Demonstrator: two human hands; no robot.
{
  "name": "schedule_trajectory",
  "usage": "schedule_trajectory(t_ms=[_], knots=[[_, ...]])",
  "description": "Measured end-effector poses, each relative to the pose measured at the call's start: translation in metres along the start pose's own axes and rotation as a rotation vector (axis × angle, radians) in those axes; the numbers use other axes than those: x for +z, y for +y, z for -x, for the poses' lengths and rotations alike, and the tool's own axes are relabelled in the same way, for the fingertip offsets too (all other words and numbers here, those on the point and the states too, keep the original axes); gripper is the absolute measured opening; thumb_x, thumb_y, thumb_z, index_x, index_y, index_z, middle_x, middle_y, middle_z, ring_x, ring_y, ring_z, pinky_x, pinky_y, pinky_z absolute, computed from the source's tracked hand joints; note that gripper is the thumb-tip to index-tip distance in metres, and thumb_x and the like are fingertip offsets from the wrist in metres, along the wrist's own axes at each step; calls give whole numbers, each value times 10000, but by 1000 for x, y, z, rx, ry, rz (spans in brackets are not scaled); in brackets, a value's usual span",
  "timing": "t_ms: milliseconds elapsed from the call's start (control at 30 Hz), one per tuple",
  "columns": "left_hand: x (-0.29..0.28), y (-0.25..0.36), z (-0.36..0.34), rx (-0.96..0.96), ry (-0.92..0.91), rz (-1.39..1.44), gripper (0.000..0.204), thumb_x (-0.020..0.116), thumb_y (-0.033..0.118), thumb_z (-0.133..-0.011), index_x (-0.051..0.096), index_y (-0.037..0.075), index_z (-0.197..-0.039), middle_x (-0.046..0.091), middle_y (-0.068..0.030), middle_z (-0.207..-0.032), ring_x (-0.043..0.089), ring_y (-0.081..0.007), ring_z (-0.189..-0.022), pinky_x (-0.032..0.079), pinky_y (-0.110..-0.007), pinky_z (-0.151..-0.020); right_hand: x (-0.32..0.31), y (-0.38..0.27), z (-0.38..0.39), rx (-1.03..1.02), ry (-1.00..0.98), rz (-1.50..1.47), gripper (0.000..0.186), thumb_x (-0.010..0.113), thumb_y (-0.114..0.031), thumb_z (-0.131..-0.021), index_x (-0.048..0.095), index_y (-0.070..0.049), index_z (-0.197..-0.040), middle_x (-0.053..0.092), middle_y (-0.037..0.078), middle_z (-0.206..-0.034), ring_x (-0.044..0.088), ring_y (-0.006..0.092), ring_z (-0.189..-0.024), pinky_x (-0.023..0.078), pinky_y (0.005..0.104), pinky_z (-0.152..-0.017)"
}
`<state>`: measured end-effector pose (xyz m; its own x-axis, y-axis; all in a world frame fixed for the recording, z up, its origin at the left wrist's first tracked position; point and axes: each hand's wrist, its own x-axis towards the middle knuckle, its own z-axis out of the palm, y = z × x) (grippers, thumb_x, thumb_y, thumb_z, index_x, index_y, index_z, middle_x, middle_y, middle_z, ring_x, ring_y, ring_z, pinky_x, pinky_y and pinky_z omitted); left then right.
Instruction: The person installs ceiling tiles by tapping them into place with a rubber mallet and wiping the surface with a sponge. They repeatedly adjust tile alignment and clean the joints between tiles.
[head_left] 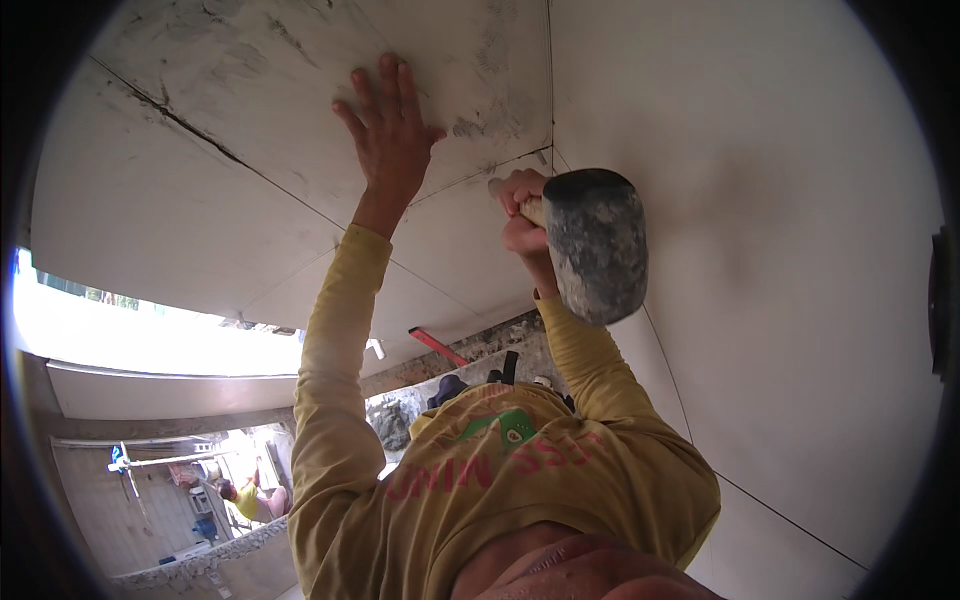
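Note:
My left hand (392, 135) lies flat with spread fingers on a large pale tile (290, 120) smeared with grey marks. In my right hand (522, 210) is the handle of a rubber mallet (597, 245), the fingers wrapped round it. The mallet's thick head is black, worn and stained with pale dust. It hangs in front of my right forearm and hides part of it, apart from my left hand. Dark joints (210, 140) run between the tiles, and a corner line rises just above my right hand.
A smooth pale wall (800, 220) stands at the right. Low in the middle, a red bar-like tool (437, 346) lies near a rough, dirty strip. At the left is a bright opening; below it another person in yellow (252, 500) is among buckets and gear.

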<state>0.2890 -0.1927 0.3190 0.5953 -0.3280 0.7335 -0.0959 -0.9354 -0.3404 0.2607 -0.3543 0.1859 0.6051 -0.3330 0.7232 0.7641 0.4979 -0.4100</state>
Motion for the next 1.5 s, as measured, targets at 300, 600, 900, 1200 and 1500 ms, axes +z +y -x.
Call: schedule_trajectory(t_ms=[300,600,900,1200,1500], knots=[[3,-4,-8,-20,10,-1,1217,836,555,-720,229,-48,-1585,249,-206,-1670,170,-538,-1517,162,-788,-1106,27,-25,-33,146,39,75,788,380,-865,-899,450,-88,-788,405,-12,-541,387,94,-417,316,259,-391],[-1,-3,-4,10,58,-12,1224,848,552,-711,235,-52,-1582,261,-220,-1663,193,-520,-1510,216,-768,-1089,18,-16,-6,270,58,139,788,369,-869,-902,446,-90,-811,415,6,-584,376,94,-454,299,264,-415],[3,-6,-8,1,49,39,1232,855,548,-716,221,-51,-1587,219,-235,-1675,158,-512,-1525,179,-787,-1090,17,-3,-1,136,92,124,817,365,-899,-870,440,-94,-750,425,9,-569,394,101,-444,311,253,-419],[7,-10,0,-19,13,59,1216,839,544,-734,209,-37,-1596,197,-221,-1687,105,-500,-1549,137,-788,-1119,16,-9,5,452,68,200,707,387,-769,-948,513,-86,-817,479,-8,-611,429,94,-456,358,273,-418],[-4,-10,8,13,-16,30,1157,820,566,-709,314,0,-1582,249,-183,-1677,205,-436,-1544,158,-708,-1193,-10,-24,57,916,196,291,769,286,-865,-928,408,-136,-715,367,-10,-523,338,125,-381,292,304,-369]])
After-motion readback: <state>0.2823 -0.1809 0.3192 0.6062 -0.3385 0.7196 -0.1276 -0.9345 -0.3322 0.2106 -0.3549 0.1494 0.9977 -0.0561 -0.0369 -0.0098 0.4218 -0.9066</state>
